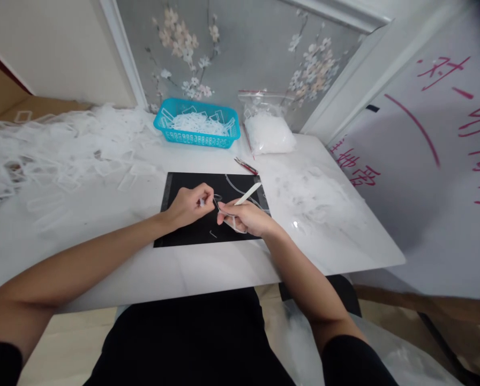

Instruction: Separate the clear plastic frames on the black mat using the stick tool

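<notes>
A black mat (192, 236) lies on the white table (208, 273) in front of me. My left hand (189, 205) rests on the mat with its fingers pinched on a small clear plastic piece (217, 199). My right hand (244, 217) is closed round a thin white stick-like tool (248, 193) that points up and to the right, its tip near the pinched piece. A clear plastic loop (240, 191) curves over the mat behind the hands, and a tiny scrap (212, 234) lies on the mat near its front edge.
A blue basket (197, 138) of clear plastic pieces stands at the back, beside a zip bag (269, 131) of white material. Red-handled tweezers (246, 165) lie behind the mat. Heaps of clear plastic frames (55, 150) cover the table's left. A whiteboard (425, 161) with red writing leans at right.
</notes>
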Demonstrator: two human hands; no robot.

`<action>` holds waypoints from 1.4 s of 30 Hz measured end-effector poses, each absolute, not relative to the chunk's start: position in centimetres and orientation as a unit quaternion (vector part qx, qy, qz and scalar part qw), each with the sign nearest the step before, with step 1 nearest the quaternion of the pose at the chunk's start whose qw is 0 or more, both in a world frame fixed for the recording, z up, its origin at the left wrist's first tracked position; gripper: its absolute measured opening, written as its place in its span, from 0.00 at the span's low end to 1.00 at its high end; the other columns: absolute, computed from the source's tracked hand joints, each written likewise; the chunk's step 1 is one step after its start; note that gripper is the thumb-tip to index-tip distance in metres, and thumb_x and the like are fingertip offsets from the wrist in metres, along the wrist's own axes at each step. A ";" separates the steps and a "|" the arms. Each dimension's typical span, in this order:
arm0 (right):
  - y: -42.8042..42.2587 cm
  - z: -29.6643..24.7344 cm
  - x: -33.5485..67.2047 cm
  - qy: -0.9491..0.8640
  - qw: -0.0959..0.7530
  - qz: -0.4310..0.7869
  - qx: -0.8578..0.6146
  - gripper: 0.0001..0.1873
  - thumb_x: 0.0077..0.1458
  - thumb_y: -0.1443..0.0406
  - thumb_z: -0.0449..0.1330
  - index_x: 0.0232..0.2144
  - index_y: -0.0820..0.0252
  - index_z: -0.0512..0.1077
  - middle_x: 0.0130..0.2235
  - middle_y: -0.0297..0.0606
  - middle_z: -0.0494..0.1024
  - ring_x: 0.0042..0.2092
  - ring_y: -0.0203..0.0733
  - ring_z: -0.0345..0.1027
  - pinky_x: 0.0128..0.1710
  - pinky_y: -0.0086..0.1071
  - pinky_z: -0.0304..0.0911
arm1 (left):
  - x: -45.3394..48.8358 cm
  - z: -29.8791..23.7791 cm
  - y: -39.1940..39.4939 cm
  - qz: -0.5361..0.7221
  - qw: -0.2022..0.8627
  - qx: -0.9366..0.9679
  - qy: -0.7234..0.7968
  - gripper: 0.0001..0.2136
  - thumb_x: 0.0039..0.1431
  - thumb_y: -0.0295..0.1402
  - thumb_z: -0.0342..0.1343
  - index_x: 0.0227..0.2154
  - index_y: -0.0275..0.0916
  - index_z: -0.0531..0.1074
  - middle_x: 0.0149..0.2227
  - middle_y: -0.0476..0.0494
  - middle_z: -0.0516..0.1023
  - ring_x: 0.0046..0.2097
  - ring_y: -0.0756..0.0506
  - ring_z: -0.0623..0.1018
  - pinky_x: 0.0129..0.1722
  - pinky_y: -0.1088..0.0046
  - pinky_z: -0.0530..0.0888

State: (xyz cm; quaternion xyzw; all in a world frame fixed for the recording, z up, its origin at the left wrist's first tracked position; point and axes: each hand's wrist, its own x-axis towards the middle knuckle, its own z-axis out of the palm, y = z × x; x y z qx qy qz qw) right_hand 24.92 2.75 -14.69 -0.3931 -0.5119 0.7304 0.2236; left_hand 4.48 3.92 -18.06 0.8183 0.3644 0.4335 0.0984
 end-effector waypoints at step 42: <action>5.3 -16.5 25.5 -0.400 0.577 0.636 -0.320 0.19 0.60 0.54 0.59 0.50 0.55 0.73 0.56 0.40 0.77 0.61 0.45 0.68 0.66 0.44 0.55 | 4.9 -18.5 2.6 0.309 0.040 0.934 0.173 0.03 0.49 0.28 0.51 0.23 0.39 0.66 0.15 0.56 0.65 0.18 0.52 0.65 0.20 0.75 0.58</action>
